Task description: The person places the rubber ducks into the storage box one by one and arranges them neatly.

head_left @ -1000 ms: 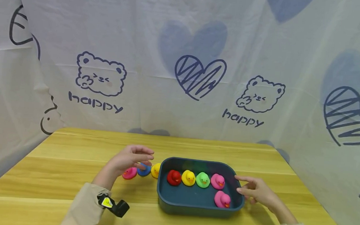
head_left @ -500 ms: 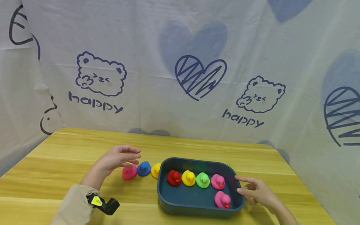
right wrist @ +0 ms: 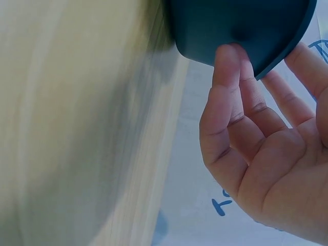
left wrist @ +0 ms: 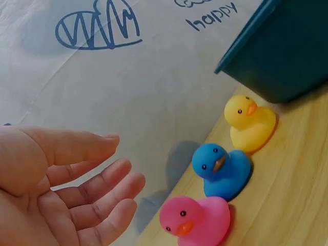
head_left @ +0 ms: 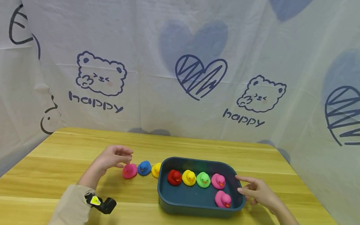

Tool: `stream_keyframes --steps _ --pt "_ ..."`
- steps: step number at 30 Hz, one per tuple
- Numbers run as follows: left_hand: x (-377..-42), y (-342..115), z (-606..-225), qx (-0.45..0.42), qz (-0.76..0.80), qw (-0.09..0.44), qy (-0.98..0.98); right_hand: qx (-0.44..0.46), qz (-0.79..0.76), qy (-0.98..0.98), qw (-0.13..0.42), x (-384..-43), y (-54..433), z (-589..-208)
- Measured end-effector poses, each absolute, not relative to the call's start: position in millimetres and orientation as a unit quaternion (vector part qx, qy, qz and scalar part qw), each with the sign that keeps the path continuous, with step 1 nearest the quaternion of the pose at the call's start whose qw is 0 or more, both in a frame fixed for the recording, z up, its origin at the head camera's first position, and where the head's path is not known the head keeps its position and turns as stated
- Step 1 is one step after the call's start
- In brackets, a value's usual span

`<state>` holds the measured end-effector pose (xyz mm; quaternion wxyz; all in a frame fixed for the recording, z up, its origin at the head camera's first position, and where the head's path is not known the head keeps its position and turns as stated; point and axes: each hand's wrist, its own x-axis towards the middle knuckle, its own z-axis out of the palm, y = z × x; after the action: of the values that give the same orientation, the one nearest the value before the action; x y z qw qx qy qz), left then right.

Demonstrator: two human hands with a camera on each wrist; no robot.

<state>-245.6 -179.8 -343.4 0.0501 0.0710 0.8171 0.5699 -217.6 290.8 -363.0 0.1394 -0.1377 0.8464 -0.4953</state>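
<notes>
My left hand [head_left: 114, 156] hovers just behind and left of a pink rubber duck [head_left: 129, 171], its fingers loosely bent with nothing in them. A blue duck [left wrist: 221, 170] and a yellow duck [left wrist: 250, 123] continue that row up to a dark teal box [head_left: 193, 211]. My right hand [head_left: 259, 193] holds the box at its right end, thumb and index finger at the rim and other fingers against the outer wall. Inside the box, a red duck [head_left: 174, 177], a yellow duck [head_left: 189, 178], a green duck [head_left: 203, 180] and a pink duck [head_left: 218, 181] form a row; another pink duck [head_left: 223, 199] sits in front.
A wooden table [head_left: 73, 175] bears everything. Behind it and at the sides hangs a pale cloth [head_left: 156, 101] printed with hearts, bears and the word happy.
My left hand has drawn leftward from beside the box, past the blue duck, to near the pink duck. The right hand and the box stay in place.
</notes>
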Motion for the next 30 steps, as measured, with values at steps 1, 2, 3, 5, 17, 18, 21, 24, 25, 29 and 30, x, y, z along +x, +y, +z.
stream_keyframes --steps 1,2,3,5,17,18,21,24,25,29,30 --pt "-245.5 -180.3 -344.0 0.068 0.566 0.048 0.82 -0.138 -0.496 0.846 0.139 -217.5 290.9 -363.2" --pt "-245.6 -180.8 -344.8 0.065 0.562 0.047 0.823 -0.138 -0.496 0.846 0.139 -217.5 291.0 -363.4" --pt "-245.7 -181.4 -345.7 0.062 0.559 0.047 0.826 -0.138 -0.497 0.846 0.139 -217.4 291.1 -363.6" --pt "-246.2 -182.2 -347.8 0.058 0.556 0.047 0.828 -0.138 -0.498 0.845 0.139 -217.3 291.3 -364.0" --pt "-251.0 -182.0 -359.3 0.038 0.546 0.062 0.834 -0.144 -0.506 0.84 0.136 -217.3 291.6 -365.2" --pt "-251.2 -181.6 -359.5 0.035 0.544 0.063 0.836 -0.145 -0.507 0.839 0.135 -217.3 291.7 -365.4" --pt "-251.1 -180.8 -360.1 0.033 0.534 0.063 0.843 -0.145 -0.51 0.837 0.137 -217.5 292.6 -366.5" --pt "-250.9 -180.3 -360.3 0.032 0.527 0.061 0.847 -0.139 -0.51 0.837 0.139 -217.6 293.8 -367.5" --pt "-251.1 -180.3 -360.7 0.033 0.524 0.06 0.849 -0.14 -0.51 0.837 0.139 -217.5 294.1 -367.7" --pt "-253.0 -180.9 -363.7 0.03 0.509 0.062 0.858 -0.142 -0.506 0.839 0.138 -217.6 294.4 -367.4" --pt "-253.4 -180.9 -364.9 0.028 0.506 0.064 0.86 -0.141 -0.506 0.84 0.139 -217.6 294.2 -366.9"
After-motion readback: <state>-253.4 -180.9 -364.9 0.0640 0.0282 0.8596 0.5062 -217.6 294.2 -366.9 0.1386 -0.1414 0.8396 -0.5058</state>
